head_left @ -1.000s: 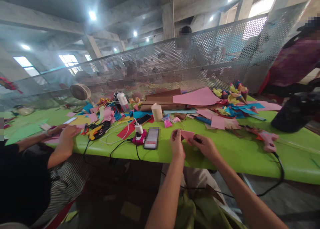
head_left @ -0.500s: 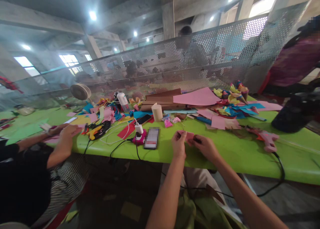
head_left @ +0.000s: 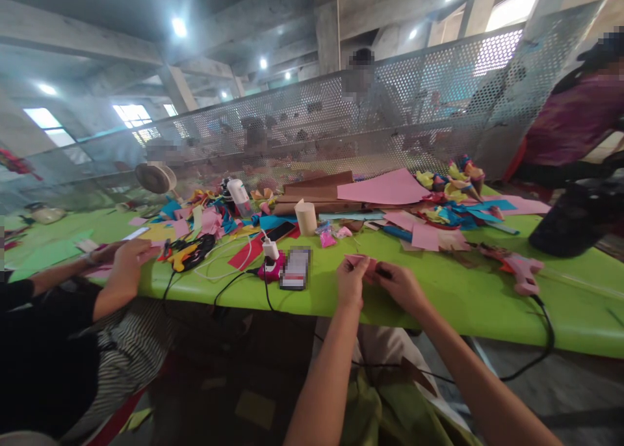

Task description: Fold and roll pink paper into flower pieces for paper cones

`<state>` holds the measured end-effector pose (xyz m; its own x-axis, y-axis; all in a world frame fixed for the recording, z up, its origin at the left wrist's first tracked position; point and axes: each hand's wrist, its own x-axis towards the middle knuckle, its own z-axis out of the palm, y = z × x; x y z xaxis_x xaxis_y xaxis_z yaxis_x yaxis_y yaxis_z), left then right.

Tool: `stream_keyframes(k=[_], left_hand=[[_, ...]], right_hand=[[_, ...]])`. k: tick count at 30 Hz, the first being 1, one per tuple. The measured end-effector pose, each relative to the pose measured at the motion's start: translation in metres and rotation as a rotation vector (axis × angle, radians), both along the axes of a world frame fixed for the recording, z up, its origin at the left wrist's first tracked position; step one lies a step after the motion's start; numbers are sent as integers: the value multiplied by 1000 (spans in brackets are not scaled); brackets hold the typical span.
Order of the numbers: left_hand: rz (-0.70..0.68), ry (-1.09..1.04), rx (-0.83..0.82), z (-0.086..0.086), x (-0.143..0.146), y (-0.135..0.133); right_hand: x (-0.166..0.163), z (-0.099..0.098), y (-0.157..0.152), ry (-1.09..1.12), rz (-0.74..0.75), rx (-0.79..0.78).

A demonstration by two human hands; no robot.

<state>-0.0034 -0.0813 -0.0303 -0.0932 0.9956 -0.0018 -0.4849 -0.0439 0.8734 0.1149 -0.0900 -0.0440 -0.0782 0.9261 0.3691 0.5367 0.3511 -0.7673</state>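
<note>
Left hand point(head_left: 350, 283) and right hand point(head_left: 403, 286), just right of and below frame centre, have fingers pinched together on one small pink paper piece point(head_left: 359, 259) over the bright green plastic-looking surface point(head_left: 322, 298), seemingly curled, probably mid-shaping, not set down, remainder unclear.

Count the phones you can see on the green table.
2 that I can make out: a bright phone just right of the magenta block, and a dark phone farther back, by the red sheet. More may be hidden under the paper clutter.
</note>
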Motion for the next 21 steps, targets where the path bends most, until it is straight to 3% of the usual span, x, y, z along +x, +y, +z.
stream_keyframes(k=[10, 21], left_hand=[[-69, 41, -7, 1, -1, 2], [-45, 56, -10, 0, 0, 0]], right_hand=[[2, -3, 2, 9, 5, -21], [2, -5, 2, 18, 31, -27]])
